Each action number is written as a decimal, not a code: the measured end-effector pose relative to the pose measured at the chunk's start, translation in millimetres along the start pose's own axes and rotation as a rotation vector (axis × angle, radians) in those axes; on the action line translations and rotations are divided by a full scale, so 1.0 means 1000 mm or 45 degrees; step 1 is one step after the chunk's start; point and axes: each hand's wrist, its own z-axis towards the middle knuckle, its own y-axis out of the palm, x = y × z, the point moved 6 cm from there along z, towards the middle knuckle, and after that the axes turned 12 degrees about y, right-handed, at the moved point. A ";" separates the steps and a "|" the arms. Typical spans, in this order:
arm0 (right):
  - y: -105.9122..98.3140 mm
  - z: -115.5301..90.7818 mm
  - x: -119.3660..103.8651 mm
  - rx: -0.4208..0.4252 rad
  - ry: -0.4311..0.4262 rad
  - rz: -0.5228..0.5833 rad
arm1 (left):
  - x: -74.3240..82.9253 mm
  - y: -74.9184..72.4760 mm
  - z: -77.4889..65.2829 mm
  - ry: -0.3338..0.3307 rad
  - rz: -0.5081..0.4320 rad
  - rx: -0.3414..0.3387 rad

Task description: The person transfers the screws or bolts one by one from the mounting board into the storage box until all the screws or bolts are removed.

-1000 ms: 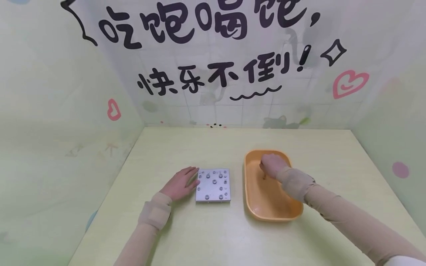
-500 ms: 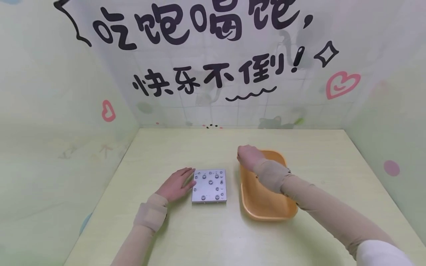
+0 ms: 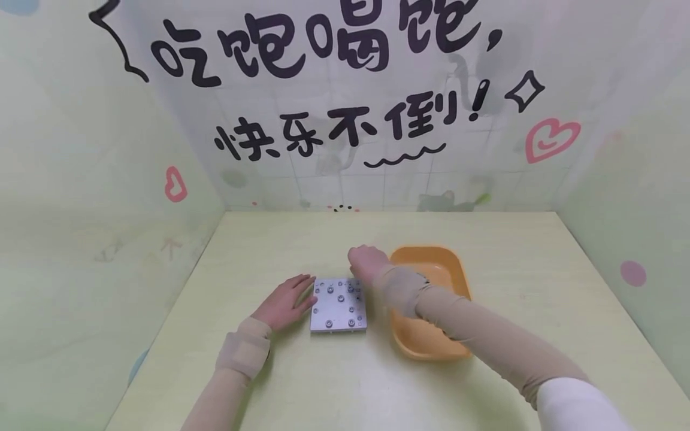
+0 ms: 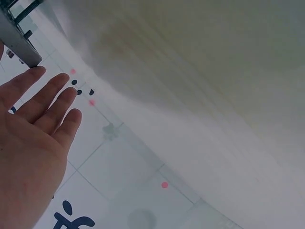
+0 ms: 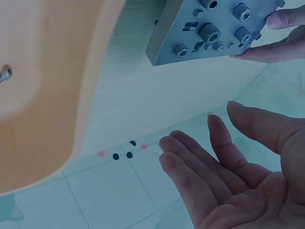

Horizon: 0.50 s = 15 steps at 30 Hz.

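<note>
A square metal plate [image 3: 338,314] with several socket-head screws set in its face lies on the table. My left hand [image 3: 283,302] rests at the plate's left side, fingers straight; its index fingertip touches the plate's edge in the left wrist view, and the thumb touches near a screw in the right wrist view. My right hand [image 3: 369,263] hovers by the plate's far right corner. In the right wrist view its fingers [image 5: 188,183] are loosely bent, thumb and index apart, with nothing between them. A loose screw [image 5: 5,73] lies in the orange tray [image 5: 43,157].
To the right of the plate stands the orange tray, partly covered by my right forearm [image 3: 485,323]. Printed curtain walls [image 3: 345,185] close off the back and both sides of the pale table [image 3: 302,383].
My right hand has left the inside of the tray and moved left over its rim to the plate's far right corner. The left hand stays at the plate. The head view has shifted slightly.
</note>
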 end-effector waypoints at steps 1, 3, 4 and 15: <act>0.003 0.001 -0.003 0.003 0.000 -0.017 | 0.000 -0.001 -0.001 -0.002 -0.001 0.000; 0.008 0.009 -0.015 0.051 -0.018 -0.165 | 0.001 -0.001 -0.002 -0.007 -0.001 -0.003; 0.010 0.010 -0.018 0.048 -0.018 -0.186 | 0.002 -0.002 -0.002 -0.007 0.000 -0.002; 0.024 0.011 -0.035 0.024 -0.056 -0.306 | 0.002 -0.002 -0.002 -0.008 -0.001 0.006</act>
